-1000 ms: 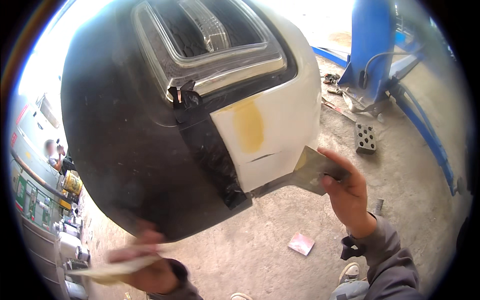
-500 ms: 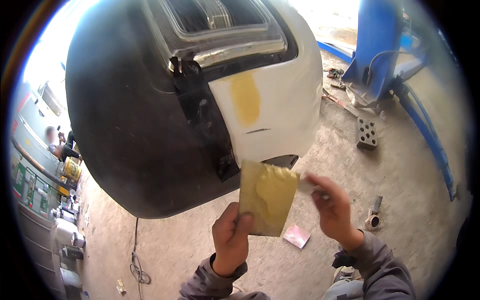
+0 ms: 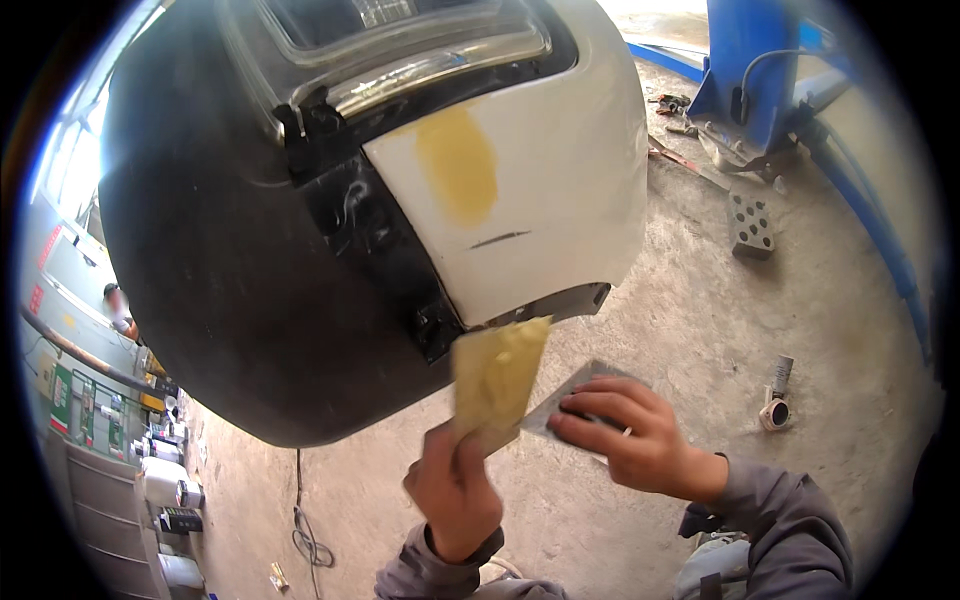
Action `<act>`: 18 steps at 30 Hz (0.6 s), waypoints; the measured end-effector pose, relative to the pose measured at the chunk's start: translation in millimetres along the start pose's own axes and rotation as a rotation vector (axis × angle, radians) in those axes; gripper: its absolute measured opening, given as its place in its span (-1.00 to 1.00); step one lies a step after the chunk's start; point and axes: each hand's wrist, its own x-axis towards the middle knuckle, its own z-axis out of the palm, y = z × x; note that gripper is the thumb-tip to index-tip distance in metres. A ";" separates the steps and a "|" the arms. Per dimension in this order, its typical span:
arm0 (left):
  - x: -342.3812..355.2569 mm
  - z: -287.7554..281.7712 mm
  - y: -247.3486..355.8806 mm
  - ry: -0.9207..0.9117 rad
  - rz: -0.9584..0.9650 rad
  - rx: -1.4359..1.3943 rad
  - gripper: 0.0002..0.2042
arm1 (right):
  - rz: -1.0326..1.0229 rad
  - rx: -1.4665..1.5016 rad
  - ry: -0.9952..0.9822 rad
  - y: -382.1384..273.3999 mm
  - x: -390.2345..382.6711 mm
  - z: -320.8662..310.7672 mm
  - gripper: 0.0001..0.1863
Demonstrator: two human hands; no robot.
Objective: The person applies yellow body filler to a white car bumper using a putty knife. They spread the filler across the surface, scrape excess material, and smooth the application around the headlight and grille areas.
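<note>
My left hand (image 3: 455,490) holds up a flat board (image 3: 497,378) smeared with yellow filler, just below the car bumper. My right hand (image 3: 632,432) grips a grey metal spreader blade (image 3: 572,392), its edge laid against the board's right side. Above them is a white bumper corner (image 3: 560,180) with a yellow filler patch (image 3: 458,165) and a short dark scratch (image 3: 500,239). Left of the white panel is the black bumper part (image 3: 230,280) and a chrome-trimmed grille (image 3: 420,50).
Concrete floor (image 3: 700,330) lies below. A blue lift post (image 3: 745,60) with tools at its base stands at the top right, a perforated block (image 3: 750,224) near it, a small tube (image 3: 775,395) to the right. Shelves of cans (image 3: 160,480) and a person (image 3: 118,305) are at the left.
My hands have drawn together below the bumper. The board is raised upright in my left hand and the spreader in my right hand has come against it.
</note>
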 end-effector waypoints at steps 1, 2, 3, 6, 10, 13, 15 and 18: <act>-2.7 -11.9 -5.4 0.039 0.013 0.047 -0.89 | 0.137 0.151 -0.006 3.3 0.7 -0.8 -0.63; -1.6 -18.3 -11.0 0.121 0.122 0.080 -0.91 | 0.334 0.371 -0.012 4.6 7.8 -13.8 -0.60; 1.2 -21.7 -14.6 0.096 0.090 -0.107 -0.90 | 0.480 0.583 0.112 9.6 14.5 -21.7 -0.59; -2.5 -43.8 -50.6 -0.053 0.010 -0.351 -0.79 | 0.548 0.872 0.292 25.6 47.7 -37.7 -0.54; -3.3 -60.4 -93.6 -0.014 0.099 -0.321 -0.78 | 0.072 0.103 0.264 28.0 95.7 -44.6 -0.52; 3.1 -74.8 -103.0 -0.021 0.069 -0.391 -0.78 | -0.080 -0.119 0.306 24.0 112.6 -37.0 -0.48; 5.3 -80.8 -111.1 -0.020 0.053 -0.363 -0.71 | -0.136 -0.212 0.323 23.4 116.5 -28.8 -0.46; 10.4 -87.2 -111.4 -0.065 0.160 -0.326 -0.70 | -0.158 -0.276 0.326 19.0 121.9 -18.0 -0.46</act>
